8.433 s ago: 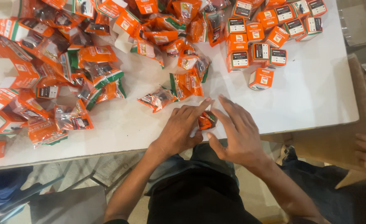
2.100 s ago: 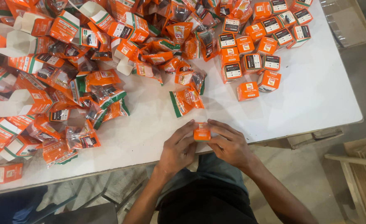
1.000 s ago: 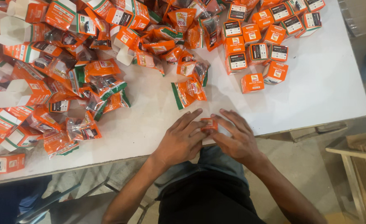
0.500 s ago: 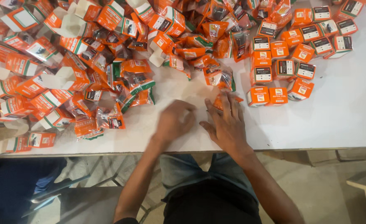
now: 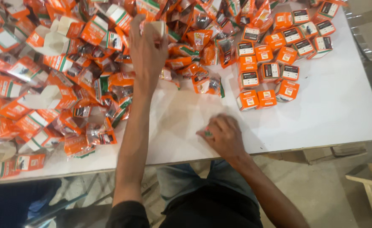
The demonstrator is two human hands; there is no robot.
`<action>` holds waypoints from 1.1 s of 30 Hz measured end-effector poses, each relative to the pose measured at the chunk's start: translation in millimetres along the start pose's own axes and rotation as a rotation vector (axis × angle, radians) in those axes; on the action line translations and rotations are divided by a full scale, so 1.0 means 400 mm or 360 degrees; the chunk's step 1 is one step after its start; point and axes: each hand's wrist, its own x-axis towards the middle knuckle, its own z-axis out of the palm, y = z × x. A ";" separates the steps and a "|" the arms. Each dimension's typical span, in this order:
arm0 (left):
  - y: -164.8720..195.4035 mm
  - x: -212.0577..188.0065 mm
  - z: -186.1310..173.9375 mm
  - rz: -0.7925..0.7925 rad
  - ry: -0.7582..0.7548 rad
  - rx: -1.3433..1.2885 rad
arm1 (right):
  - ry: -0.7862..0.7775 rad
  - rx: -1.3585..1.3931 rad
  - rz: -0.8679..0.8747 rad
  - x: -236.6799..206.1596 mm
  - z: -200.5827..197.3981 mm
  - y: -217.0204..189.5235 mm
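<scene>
My left hand (image 5: pixel 146 52) reaches far across the white table (image 5: pixel 342 105) into a heap of orange pouches and open cartons (image 5: pixel 68 71). Its fingers close around an open orange-and-white carton (image 5: pixel 157 28) at the top of the heap. My right hand (image 5: pixel 225 136) rests near the table's front edge, curled over a small orange-and-green packet (image 5: pixel 207 134) that only just shows under the fingers. Closed small orange boxes (image 5: pixel 274 63) stand in rows to the right of the heap, apart from both hands.
Flattened and unfolded cartons lie along the left side (image 5: pixel 9 122). The table's front edge (image 5: pixel 304 147) runs just behind my right hand. A wooden frame (image 5: pixel 369 185) stands on the floor at lower right. Clear plastic wrap (image 5: pixel 367 25) lies beyond the table's right corner.
My left hand has left the table's front and stretched up into the heap, taking hold of an open carton. My right hand stays near the front edge, now curled over a small packet.
</scene>
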 end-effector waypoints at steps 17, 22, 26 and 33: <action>0.158 -0.560 -0.187 0.0101 -0.0597 -0.0686 | 0.0360 0.0769 0.0697 -0.066 0.004 0.054; 0.168 -0.510 -0.208 0.0014 -0.1056 -0.0638 | 0.0165 0.0843 0.0990 -0.036 -0.016 0.037; 0.154 -0.471 -0.203 0.0102 -0.1588 -0.0512 | 0.0278 0.1137 0.0706 -0.019 -0.038 0.018; 0.120 -0.478 -0.191 0.0126 -0.1529 -0.0586 | 0.0274 0.0726 0.0657 0.010 -0.052 0.000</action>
